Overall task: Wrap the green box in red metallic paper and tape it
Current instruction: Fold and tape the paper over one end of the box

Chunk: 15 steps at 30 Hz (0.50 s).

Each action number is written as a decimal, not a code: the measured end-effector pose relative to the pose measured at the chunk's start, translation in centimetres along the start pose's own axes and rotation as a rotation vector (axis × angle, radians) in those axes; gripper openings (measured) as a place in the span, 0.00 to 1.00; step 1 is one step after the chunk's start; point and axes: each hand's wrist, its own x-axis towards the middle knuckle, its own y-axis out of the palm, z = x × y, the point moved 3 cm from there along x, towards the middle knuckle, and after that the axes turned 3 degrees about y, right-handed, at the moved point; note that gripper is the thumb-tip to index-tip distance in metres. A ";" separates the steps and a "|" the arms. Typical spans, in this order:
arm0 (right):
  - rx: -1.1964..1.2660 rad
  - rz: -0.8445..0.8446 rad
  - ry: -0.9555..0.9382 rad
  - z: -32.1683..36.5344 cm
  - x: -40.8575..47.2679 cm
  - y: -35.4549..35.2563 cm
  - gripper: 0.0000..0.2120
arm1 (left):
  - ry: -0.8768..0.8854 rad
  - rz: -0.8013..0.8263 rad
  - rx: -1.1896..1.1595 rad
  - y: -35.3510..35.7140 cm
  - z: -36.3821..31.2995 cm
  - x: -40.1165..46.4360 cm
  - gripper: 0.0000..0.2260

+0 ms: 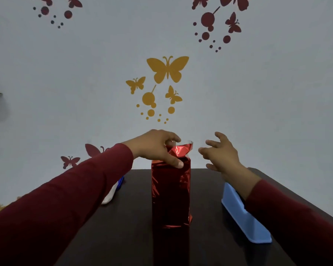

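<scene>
A tall box covered in red metallic paper (171,191) stands upright in the middle of the dark table (127,237). No green shows through the paper. At the top, a loose crumpled flap of paper (181,149) sticks up. My left hand (158,146) grips the top of the wrapped box, thumb down on the front face and fingers over the upper edge. My right hand (219,152) hovers just right of the top with its fingers spread, touching nothing.
A light blue plastic holder (242,217) lies on the table under my right forearm. A white and blue object (113,191) sits partly hidden behind my left sleeve. The wall with butterfly stickers stands right behind the table's far edge.
</scene>
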 end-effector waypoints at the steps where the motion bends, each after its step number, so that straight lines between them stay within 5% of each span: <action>1: 0.021 0.020 0.044 -0.4 0.3 0.6 0.39 | 0.007 0.007 0.007 0.1 0.0 0.5 0.35; 5: 0.214 0.144 0.223 -1.7 1.0 3.1 0.40 | 0.123 -0.157 -0.118 -1.3 -0.1 1.9 0.17; 10: 0.266 0.197 0.276 -1.6 1.6 4.3 0.37 | 0.234 -0.372 -0.245 -3.5 -0.6 1.6 0.15; 15: 0.285 0.205 0.315 -1.8 1.6 4.2 0.37 | 0.104 -0.169 -0.141 -2.8 0.0 3.1 0.16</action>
